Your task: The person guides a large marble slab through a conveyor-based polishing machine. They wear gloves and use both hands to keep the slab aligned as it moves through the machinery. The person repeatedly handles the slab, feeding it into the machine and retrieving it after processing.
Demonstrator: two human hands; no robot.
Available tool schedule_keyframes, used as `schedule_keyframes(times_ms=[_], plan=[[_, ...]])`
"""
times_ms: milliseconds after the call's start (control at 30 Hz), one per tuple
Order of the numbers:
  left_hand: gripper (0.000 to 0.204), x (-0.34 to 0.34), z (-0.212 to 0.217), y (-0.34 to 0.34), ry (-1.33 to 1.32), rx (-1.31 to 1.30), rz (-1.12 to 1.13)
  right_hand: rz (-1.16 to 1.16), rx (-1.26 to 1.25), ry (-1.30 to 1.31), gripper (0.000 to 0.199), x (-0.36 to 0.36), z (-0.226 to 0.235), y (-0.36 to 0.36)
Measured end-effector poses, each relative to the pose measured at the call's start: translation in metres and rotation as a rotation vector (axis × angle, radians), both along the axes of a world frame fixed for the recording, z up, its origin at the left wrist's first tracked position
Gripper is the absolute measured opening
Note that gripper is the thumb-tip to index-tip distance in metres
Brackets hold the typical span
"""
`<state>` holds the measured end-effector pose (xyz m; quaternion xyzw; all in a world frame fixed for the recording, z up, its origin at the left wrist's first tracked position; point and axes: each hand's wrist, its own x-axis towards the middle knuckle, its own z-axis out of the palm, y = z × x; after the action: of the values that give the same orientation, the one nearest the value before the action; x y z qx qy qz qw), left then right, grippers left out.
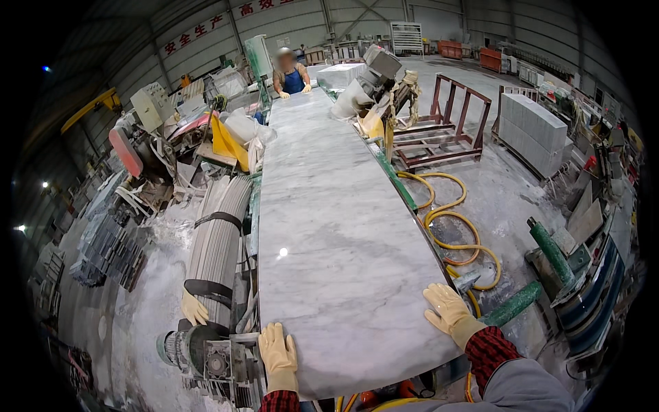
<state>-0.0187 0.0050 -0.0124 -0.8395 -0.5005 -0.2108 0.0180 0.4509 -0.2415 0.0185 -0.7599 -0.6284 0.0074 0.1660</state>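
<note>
A long white marble slab (329, 226) with grey veins stretches away from me on a machine bed. My left hand (279, 356), in a cream rubber glove, lies on its near left edge with the fingers stretched forward. My right hand (450, 313), gloved alike, rests on the right edge near the corner, fingers apart. Neither hand is wrapped round anything. At the far end a person (293, 80) in a blue apron has both gloved hands at the slab's edge. Another cream glove (194, 307) hangs beside the motor to the left.
A motor with a gearbox (199, 351) sits by my left hand, below a strapped grey bundle (223, 226). Yellow hose (449, 214) loops over the floor at right, near a green cylinder (513, 303). Beyond are a brown metal rack (446, 123) and stacked stone blocks (532, 130).
</note>
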Motion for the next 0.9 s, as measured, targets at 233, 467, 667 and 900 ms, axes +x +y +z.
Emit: schedule_keyframes(times_ms=[233, 467, 667, 900], plan=[[0.051, 0.000, 0.000, -0.002, 0.012, -0.031, 0.033, 0.006, 0.010, -0.015, 0.065, -0.002, 0.004, -0.003], [0.051, 0.000, 0.002, -0.003, 0.007, -0.033, 0.016, 0.003, 0.003, -0.014, 0.065, -0.003, 0.006, -0.006], [0.050, -0.001, 0.005, -0.003, 0.002, -0.006, -0.010, 0.007, 0.007, -0.026, 0.065, -0.003, 0.005, -0.006], [0.051, -0.001, 0.009, -0.006, -0.020, -0.059, -0.003, 0.006, 0.016, -0.020, 0.065, -0.005, 0.004, -0.010]])
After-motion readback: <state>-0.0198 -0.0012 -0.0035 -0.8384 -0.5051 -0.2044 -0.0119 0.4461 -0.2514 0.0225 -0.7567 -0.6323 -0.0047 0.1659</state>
